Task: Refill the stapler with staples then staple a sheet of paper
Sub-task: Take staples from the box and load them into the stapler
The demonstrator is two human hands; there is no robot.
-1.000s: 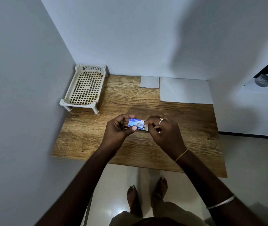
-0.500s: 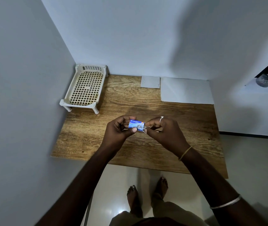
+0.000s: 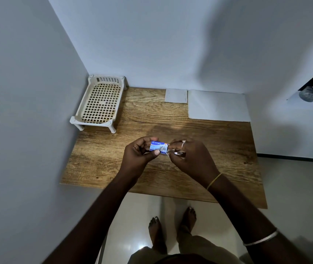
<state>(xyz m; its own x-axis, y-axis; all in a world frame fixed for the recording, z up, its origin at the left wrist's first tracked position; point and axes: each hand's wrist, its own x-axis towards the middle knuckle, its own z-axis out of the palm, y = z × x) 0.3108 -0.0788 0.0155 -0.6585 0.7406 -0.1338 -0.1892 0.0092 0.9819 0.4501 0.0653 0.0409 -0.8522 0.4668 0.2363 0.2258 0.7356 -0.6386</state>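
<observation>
Over the wooden table (image 3: 102,161), left hand (image 3: 138,156) grips the little blue staple box (image 3: 158,148) between thumb and fingers, and right hand (image 3: 190,159) pinches its right end. Paper sheet (image 3: 216,105) lies flat at the table's far right.

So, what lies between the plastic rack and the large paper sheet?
In the head view, a small white square sheet lies there, close beside the large paper sheet; from it to the plastic rack the wooden table is bare.
</observation>
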